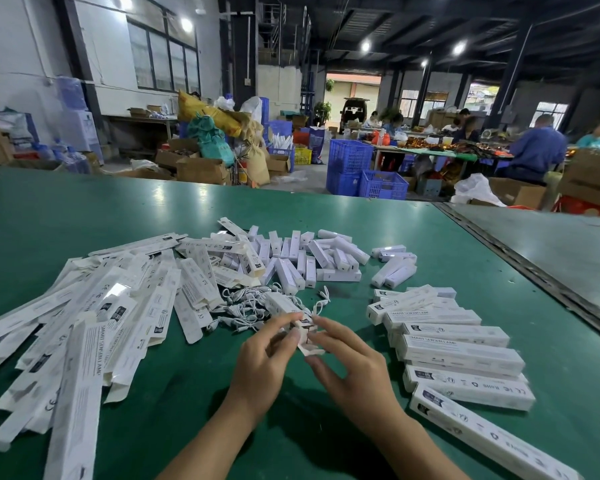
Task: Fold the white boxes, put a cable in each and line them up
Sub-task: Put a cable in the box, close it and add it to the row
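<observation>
Thumb and fingers of the left hand [262, 355] and right hand [352, 368] pinch the near end of one white box [284, 304], apparently steadying its flaps for tucking.

Warehouse w/ dark ceiling lights [365, 46], blue crates [350, 156], windows [167, 60].

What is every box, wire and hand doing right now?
Flat boxes: unfolded, heaped on the left.
Box in hands: held, end flaps open.
Finished boxes: folded, lined up on the right.
Cables: loose, tangled.
Left hand: pinches the box.
Right hand: pinches its end flap.
</observation>
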The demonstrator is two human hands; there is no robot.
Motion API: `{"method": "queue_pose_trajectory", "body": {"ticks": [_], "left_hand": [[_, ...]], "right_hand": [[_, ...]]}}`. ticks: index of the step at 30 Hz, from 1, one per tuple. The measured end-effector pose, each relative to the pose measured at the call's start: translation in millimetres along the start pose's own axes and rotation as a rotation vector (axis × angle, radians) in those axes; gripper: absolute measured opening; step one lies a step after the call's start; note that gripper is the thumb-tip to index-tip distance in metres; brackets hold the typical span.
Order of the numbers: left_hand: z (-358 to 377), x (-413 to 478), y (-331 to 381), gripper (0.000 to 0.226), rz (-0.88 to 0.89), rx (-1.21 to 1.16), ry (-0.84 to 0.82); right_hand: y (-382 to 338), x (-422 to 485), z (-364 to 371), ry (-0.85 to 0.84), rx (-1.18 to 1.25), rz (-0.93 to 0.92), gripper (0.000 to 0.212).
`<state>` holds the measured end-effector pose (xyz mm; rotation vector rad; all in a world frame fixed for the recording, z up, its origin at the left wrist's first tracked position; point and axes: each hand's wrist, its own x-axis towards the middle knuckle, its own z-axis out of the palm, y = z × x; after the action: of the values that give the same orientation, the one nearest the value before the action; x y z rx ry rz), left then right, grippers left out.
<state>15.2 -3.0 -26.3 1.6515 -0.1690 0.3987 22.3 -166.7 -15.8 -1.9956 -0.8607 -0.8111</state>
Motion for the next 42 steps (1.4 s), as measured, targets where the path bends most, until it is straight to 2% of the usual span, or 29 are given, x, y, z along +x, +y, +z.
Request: {"method": "queue_pose_trajectory", "body": {"ticks": [4,7,9,14,26,29,32,34,42], "left_hand": [[1.7,-0.4,-2.4,0.025,-0.025,-0.008,-0.016],[2.3,-1.6,-2.0,0.031,-0.016,0.001,-0.025],[2.9,-1.2,-3.1,0.032,-0.016,-0.004,-0.03],[2.2,0.0,-8.2,0.034,-0.032,-0.037,-0.051],[1.3,-3.9,0.8,0.024,0.009,0.098,-0.074],[2.6,-6.9,5.5,0.033,0.03,0.135,-0.092],[3.4,-8.4,8.7,0.04,0.053,0.152,-0.103],[3.3,-8.8,10.7,0.044,0.063,0.166,-0.114],[3.8,-8.7,12.7,0.022,0.081,0.222,-0.111]], "right_hand": [[-2.0,1.2,-2.2,0.015,0.022,0.033,0.021],[-5.1,0.2,-3.0,0.043,0.022,0.15,0.036],[-3.5,0.2,-1.2,0.065,0.014,0.149,0.039],[1.8,1.1,1.3,0.11,-0.033,0.024,0.014],[3.6,2.0,0.8,0.1,0.054,0.02,0.004],[2.8,1.5,-2.5,0.064,0.108,0.087,0.005],[1.0,0.3,-5.1,0.042,0.214,0.257,0.019],[0.3,0.0,-5.3,0.026,0.264,0.303,0.027],[-1.8,1.4,-2.4,0.045,0.362,0.425,0.028]]}}
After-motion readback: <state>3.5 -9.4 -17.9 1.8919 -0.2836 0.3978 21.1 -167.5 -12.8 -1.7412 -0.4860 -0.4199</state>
